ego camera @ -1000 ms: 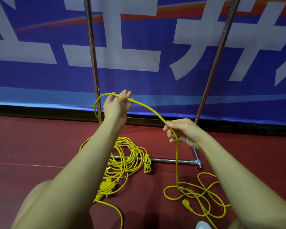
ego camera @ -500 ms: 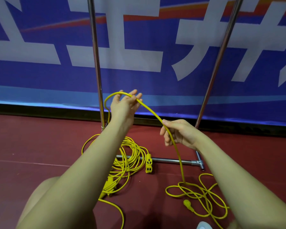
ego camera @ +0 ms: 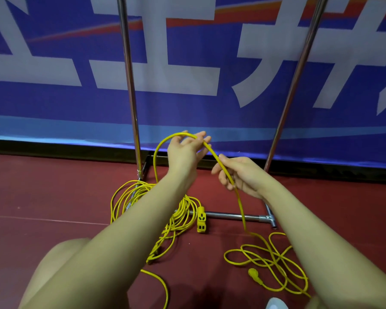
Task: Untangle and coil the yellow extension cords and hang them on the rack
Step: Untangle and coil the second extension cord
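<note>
A yellow extension cord [ego camera: 212,150] arcs over my left hand [ego camera: 184,152], whose fingers are raised with the cord draped across them. My right hand [ego camera: 239,175] grips the same cord just to the right and lower. From there the cord drops to a loose tangle [ego camera: 274,264] with a yellow plug [ego camera: 254,274] on the floor at the right. A larger pile of yellow cord [ego camera: 143,197] lies under my left forearm, with a yellow socket block [ego camera: 201,221] beside it. The metal rack [ego camera: 129,85] stands behind, its base bar [ego camera: 232,216] on the floor.
A blue banner with white characters [ego camera: 187,74] hangs behind the rack. The floor [ego camera: 42,197] is dark red. My knee [ego camera: 62,253] shows at the bottom left and a white shoe tip [ego camera: 276,304] at the bottom right.
Both hands have drifted right and come closer together along the cord. My right hand has slid up the cord toward the left hand.
</note>
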{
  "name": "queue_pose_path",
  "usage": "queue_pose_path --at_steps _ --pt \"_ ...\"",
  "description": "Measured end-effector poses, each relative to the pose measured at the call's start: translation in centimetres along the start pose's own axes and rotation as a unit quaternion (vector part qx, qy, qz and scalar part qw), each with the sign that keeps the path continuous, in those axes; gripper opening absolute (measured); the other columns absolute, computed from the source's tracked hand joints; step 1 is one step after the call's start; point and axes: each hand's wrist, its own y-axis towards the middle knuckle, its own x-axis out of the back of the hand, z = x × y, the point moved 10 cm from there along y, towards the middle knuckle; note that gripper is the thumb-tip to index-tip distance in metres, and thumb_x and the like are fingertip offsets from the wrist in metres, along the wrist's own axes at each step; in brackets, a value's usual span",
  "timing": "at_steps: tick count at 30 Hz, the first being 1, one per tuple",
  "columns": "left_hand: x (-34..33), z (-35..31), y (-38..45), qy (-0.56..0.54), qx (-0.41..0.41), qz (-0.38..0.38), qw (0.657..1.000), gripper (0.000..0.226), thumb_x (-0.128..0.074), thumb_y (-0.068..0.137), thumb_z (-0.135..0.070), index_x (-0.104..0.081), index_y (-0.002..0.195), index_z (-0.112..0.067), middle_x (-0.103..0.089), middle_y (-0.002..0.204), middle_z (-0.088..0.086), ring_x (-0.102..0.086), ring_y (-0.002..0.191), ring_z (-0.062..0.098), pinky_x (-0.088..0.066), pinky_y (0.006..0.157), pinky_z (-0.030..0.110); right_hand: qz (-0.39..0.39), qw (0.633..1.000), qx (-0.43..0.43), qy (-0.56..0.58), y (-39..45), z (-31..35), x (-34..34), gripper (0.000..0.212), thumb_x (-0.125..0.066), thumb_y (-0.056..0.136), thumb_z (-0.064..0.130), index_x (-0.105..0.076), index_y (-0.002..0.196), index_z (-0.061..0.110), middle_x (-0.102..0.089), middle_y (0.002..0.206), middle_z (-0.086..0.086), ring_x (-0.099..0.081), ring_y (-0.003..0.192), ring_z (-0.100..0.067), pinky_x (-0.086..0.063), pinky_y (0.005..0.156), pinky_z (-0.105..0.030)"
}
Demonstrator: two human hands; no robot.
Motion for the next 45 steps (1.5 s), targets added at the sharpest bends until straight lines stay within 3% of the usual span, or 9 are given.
queue_pose_path --at_steps 6,9,12,16,24,28,32,37,45 --pt "4.2 -3.0 3.2 -0.096 0.004 -0.088 0.992 0.028 -0.046 0.094 0.008 -0.043 0.121 0.012 -0.056 0.125 0.022 -0.06 0.098 0.026 -0.056 0.077 0.033 0.014 0.999 -0.036 -0.021 -0.6 -2.1 0.7 0.036 -0.047 0.096 0.028 -0.066 0.078 0.003 -0.056 0.052 -0.006 -0.048 0.045 -0.016 -0.042 0.046 -0.02" --pt "4.5 -2.2 3.1 -0.103 0.044 -0.079 0.991 0.005 -0.048 0.092 0.009 -0.05 0.095 0.005 -0.06 0.105 0.02 -0.068 0.078 0.02 -0.058 0.066 0.026 0.003 0.999 -0.043 -0.004 -0.7 -2.8 1.1 0.032 -0.047 0.097 0.024 -0.064 0.079 0.002 -0.055 0.052 -0.005 -0.045 0.041 -0.012 -0.038 0.044 -0.019" --pt "2.1 0.3 1.7 -0.033 0.076 -0.016 0.996 0.027 -0.053 0.089 0.009 -0.041 0.111 0.0 -0.062 0.089 0.015 -0.069 0.063 0.016 -0.056 0.068 0.028 -0.005 0.999 -0.041 0.0 -0.5 -2.7 0.8 0.032 -0.046 0.098 0.023 -0.063 0.08 0.002 -0.054 0.051 -0.004 -0.044 0.039 -0.011 -0.036 0.042 -0.017" --pt "-0.2 2.5 -0.5 0.051 0.07 0.031 0.996 0.024 -0.046 0.094 0.006 -0.038 0.116 0.001 -0.063 0.091 0.014 -0.066 0.08 0.02 -0.054 0.077 0.028 0.002 1.0 -0.024 0.008 -0.2 -1.5 -0.1 0.032 -0.045 0.098 0.023 -0.063 0.081 0.001 -0.055 0.05 -0.004 -0.045 0.038 -0.012 -0.037 0.041 -0.018" --pt "3.4 -1.8 3.0 -0.11 0.023 -0.059 0.992 0.024 -0.042 0.096 0.008 -0.035 0.118 0.002 -0.059 0.101 0.025 -0.061 0.106 0.037 -0.056 0.078 0.033 0.025 0.999 -0.011 0.033 -0.6 -1.1 0.0 0.029 -0.047 0.095 0.02 -0.064 0.081 0.002 -0.057 0.053 -0.005 -0.051 0.047 -0.013 -0.045 0.049 -0.019" --pt "5.0 -1.8 3.8 -0.095 0.028 -0.079 0.992 0.033 -0.042 0.097 0.005 -0.033 0.128 0.013 -0.055 0.113 0.03 -0.063 0.095 0.03 -0.057 0.064 0.027 0.026 0.999 -0.017 0.039 -0.7 -1.5 0.3 0.025 -0.046 0.096 0.017 -0.064 0.084 0.004 -0.061 0.057 -0.003 -0.057 0.05 -0.012 -0.05 0.054 -0.02" --pt "2.0 0.8 2.1 0.019 0.093 0.011 0.995 0.011 -0.05 0.093 0.006 -0.045 0.103 0.006 -0.055 0.107 0.024 -0.069 0.076 0.023 -0.059 0.062 0.031 0.015 0.999 -0.007 0.037 -0.3 -1.1 0.3 0.022 -0.049 0.095 0.016 -0.066 0.086 0.006 -0.062 0.057 -0.003 -0.058 0.045 -0.011 -0.05 0.053 -0.02" --pt "-1.1 2.0 -0.1 0.065 0.092 0.083 0.99 0.033 -0.043 0.095 0.007 -0.029 0.123 -0.005 -0.063 0.094 0.02 -0.069 0.073 0.023 -0.059 0.069 0.032 0.032 0.999 -0.004 0.011 -0.1 -0.5 -0.7 0.018 -0.053 0.092 0.017 -0.067 0.086 0.008 -0.065 0.059 -0.002 -0.059 0.045 -0.01 -0.048 0.051 -0.019" --pt "2.0 -1.7 2.8 -0.067 0.03 -0.009 0.997 0.047 -0.04 0.096 0.009 -0.021 0.139 0.006 -0.061 0.097 0.024 -0.067 0.081 0.031 -0.059 0.067 0.033 0.062 0.997 -0.021 0.035 -0.5 -1.2 -0.5 0.027 -0.049 0.092 0.023 -0.066 0.084 0.003 -0.064 0.06 -0.007 -0.06 0.049 -0.014 -0.048 0.055 -0.023"
